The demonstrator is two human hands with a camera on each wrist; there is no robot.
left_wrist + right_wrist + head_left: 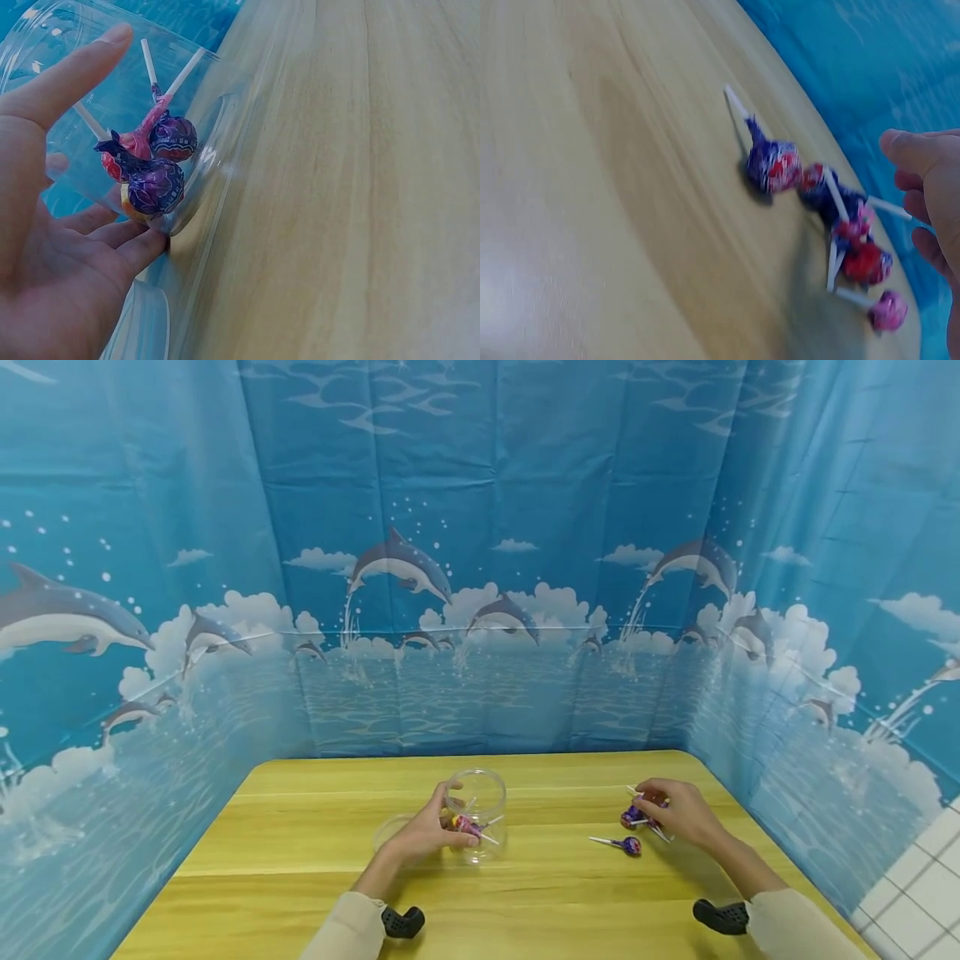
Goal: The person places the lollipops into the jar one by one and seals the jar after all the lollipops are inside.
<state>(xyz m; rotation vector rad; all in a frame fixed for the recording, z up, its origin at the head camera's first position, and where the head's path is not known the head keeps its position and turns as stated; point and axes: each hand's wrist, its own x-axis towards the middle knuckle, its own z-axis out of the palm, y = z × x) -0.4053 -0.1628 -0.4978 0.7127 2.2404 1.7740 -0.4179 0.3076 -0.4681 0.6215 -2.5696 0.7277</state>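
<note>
My left hand (423, 837) grips a clear plastic jar (487, 795) from its left side, thumb toward the front and fingers round the far side. Inside the jar lie several wrapped lollipops (156, 186), purple and pink, with white sticks showing through the wall. Over at the right, my right hand (682, 814) hovers by a small pile of lollipops (847, 217); its fingers are loosely bent, and nothing shows between them in the right wrist view. One purple-and-red lollipop (630, 845) lies a little apart, nearer the front, its stick pointing left.
A clear round lid (386, 835) lies on the yellow wood-grain table (540, 893), partly behind my left hand. Blue dolphin-print curtains (480, 693) enclose the table at the back and both sides. White tiles (915, 868) show at the lower right.
</note>
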